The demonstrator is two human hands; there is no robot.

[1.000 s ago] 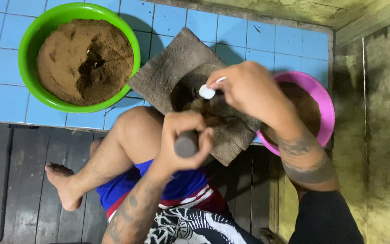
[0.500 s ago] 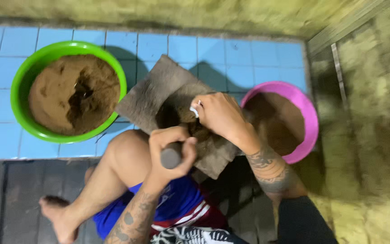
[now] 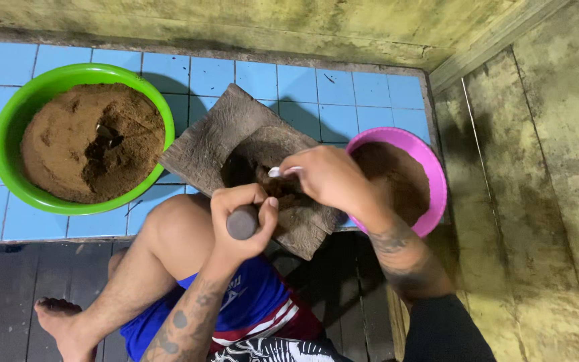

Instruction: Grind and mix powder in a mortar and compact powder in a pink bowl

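Gripped a dark pestle in the curled left hand, pinched a white spoon with right hand fingers over the stone mortar.

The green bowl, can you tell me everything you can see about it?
The green bowl is round, bright and looks like smooth plastic. It sits upright on the blue tiled floor, at the far left. It is almost full of brown powder, with a dark hollow dug near the middle where something small and dark lies. Its right rim meets or slightly overlaps the corner of the grey stone slab. Neither hand touches it.
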